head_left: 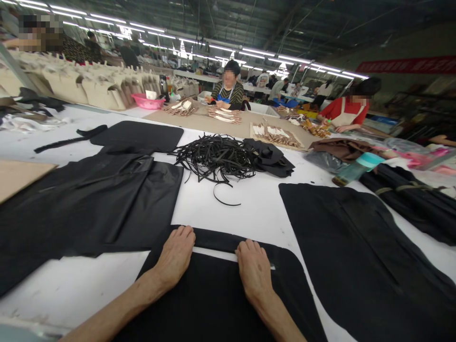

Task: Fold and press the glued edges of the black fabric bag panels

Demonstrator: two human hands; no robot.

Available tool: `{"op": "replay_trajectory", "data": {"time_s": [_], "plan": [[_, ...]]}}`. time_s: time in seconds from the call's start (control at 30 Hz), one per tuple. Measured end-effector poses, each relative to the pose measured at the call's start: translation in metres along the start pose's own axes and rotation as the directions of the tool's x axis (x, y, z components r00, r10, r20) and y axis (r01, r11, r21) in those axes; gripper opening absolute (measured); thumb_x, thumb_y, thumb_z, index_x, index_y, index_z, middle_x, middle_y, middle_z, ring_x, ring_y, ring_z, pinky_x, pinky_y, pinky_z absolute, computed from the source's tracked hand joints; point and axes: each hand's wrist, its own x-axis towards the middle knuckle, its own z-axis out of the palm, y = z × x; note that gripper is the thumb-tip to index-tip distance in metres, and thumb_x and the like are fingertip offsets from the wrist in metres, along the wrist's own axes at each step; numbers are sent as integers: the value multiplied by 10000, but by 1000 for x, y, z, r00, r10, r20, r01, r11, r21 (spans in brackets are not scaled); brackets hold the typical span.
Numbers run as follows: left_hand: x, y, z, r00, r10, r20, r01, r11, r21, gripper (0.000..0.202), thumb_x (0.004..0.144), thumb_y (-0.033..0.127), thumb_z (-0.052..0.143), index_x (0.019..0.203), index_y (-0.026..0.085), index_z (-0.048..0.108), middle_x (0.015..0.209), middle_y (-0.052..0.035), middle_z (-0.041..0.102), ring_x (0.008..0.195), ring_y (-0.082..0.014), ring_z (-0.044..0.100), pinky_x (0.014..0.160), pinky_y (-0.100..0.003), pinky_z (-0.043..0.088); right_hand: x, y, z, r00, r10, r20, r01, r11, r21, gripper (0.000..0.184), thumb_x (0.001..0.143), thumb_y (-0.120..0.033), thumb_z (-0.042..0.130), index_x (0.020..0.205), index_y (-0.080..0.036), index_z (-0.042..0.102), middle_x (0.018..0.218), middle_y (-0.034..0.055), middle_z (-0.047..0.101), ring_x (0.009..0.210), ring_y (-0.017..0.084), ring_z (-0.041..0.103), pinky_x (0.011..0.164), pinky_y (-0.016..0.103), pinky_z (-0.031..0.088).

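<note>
A large black sheet of leather-like material [213,299] lies directly in front of me, its far end lying as a band [215,240] with a thin white gap below it. My left hand [179,251] is closed over the left part of that band, fingers curled down on its far edge. Farther right, my right hand [253,266] grips the same band with bent fingers; the fingertips of both hands are partly hidden. To the right lies another black panel with rounded corners [356,251]. More black sheets [142,204] spread out on the left.
Beyond my hands, a tangled heap of thin black strips [217,156] sits on the white table [206,204]. A teal-lidded bottle [358,168] and rolled black material [409,199] are on the right. Co-workers [228,90] sit across the table, near a pink basket [147,100].
</note>
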Motion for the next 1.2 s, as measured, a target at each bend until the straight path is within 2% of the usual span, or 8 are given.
{"op": "replay_trajectory", "data": {"time_s": [0.23, 0.43, 0.53, 0.63, 0.73, 0.87, 0.97, 1.2], "plan": [[5, 4, 0, 998, -52, 28, 49, 996, 75, 240, 818, 42, 326, 840, 140, 544, 923, -101, 543, 850, -236, 495, 768, -389, 406, 5, 0, -3, 997, 21, 68, -21, 1000, 3, 127, 863, -139, 508, 774, -196, 579, 834, 57, 610, 806, 246, 545, 691, 354, 325], [4, 10, -6, 1000, -5, 24, 1, 988, 151, 314, 750, -36, 304, 887, 124, 537, 930, -112, 542, 862, -251, 494, 769, -398, 398, 8, 2, -9, 995, 37, 98, -41, 998, 44, 149, 872, -164, 495, 759, -193, 588, 840, 53, 620, 803, 223, 554, 690, 334, 330], [2, 12, -6, 990, 134, 47, -140, 975, 170, 381, 764, -17, 345, 1060, 155, 510, 1032, -102, 531, 927, -242, 483, 830, -390, 371, 9, 3, -9, 992, 41, 117, -47, 998, 50, 156, 877, -172, 482, 774, -187, 598, 838, 56, 626, 804, 224, 558, 687, 333, 327], [3, 12, -2, 922, 373, 106, -387, 898, 208, 593, 771, 16, 413, 1288, 301, 352, 1075, -59, 525, 975, -231, 476, 868, -379, 339, 9, 3, -10, 993, 42, 114, -49, 997, 56, 144, 873, -182, 490, 781, -190, 602, 839, 50, 630, 810, 217, 560, 687, 324, 325], [6, 13, 3, 868, 476, 138, -496, 824, 273, 641, 793, 43, 407, 1336, 358, 279, 1025, -58, 530, 941, -243, 489, 831, -388, 336, 9, 4, -10, 993, 47, 108, -53, 997, 58, 130, 866, -188, 501, 781, -195, 598, 831, 42, 631, 810, 210, 561, 689, 316, 323], [8, 11, 4, 856, 498, 138, -516, 806, 290, 610, 799, 52, 409, 1337, 318, 301, 1034, -69, 533, 946, -249, 489, 841, -397, 331, 9, 6, -9, 993, 51, 104, -58, 996, 65, 113, 855, -184, 516, 772, -199, 591, 824, 33, 633, 807, 200, 559, 690, 306, 321], [3, -1, 1, 850, 512, 123, -525, 806, 274, 558, 811, 60, 421, 1322, 268, 340, 1046, -77, 543, 951, -243, 492, 845, -388, 338, 9, 8, -8, 993, 47, 110, -55, 996, 73, 105, 849, -193, 532, 761, -202, 586, 825, 25, 632, 803, 196, 557, 685, 303, 323], [-21, -39, -3, 900, 430, 78, -435, 863, 259, 448, 823, 41, 387, 1227, 214, 479, 1148, -88, 553, 1013, -227, 495, 907, -375, 344, 9, 9, -4, 991, 52, 120, -63, 994, 88, 96, 838, -198, 543, 749, -206, 579, 821, 21, 628, 792, 191, 550, 680, 304, 319]]}}
